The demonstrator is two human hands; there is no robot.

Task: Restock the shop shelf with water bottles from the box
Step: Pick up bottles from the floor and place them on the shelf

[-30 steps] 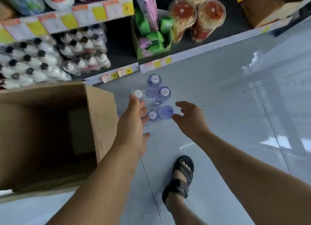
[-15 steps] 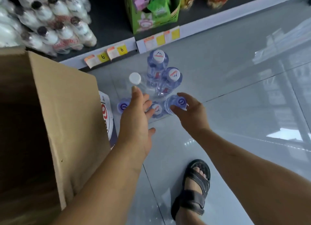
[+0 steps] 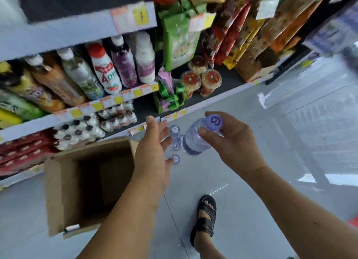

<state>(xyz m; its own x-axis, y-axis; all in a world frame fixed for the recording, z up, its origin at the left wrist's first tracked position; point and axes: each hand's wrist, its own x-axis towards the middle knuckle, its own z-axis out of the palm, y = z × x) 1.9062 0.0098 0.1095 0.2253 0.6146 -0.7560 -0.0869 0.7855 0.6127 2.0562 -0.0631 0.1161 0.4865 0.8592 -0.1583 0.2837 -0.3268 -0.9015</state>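
The water bottle (image 3: 195, 140) is clear, with a purple cap (image 3: 213, 121) that bears a spiral mark. It is tilted, with its cap up and to the right, and sits over the grey tiled floor (image 3: 280, 142) just in front of the bottom shelf (image 3: 230, 84). The right hand (image 3: 234, 144) grips it at the neck, thumb on the near side and fingers curled round the far side below the cap.

To its left, three more small bottles (image 3: 175, 159) stand on the floor, seen mostly as their caps. The left hand (image 3: 153, 154) is spread flat above them, fingers straight and slightly apart, holding nothing. Whether it touches a cap cannot be determined.

Left of this hand stands an open cardboard box (image 3: 58, 191); its interior is dark.

The bottom shelf holds wrapped packs of small dark-capped bottles (image 3: 77, 131) on the left, a green display carton (image 3: 170, 100) and lidded snack cups (image 3: 201, 80) further right. The shelf above carries tall drink bottles (image 3: 104, 69). Nearer, a foot in a black sandal (image 3: 205, 216) rests on the floor.
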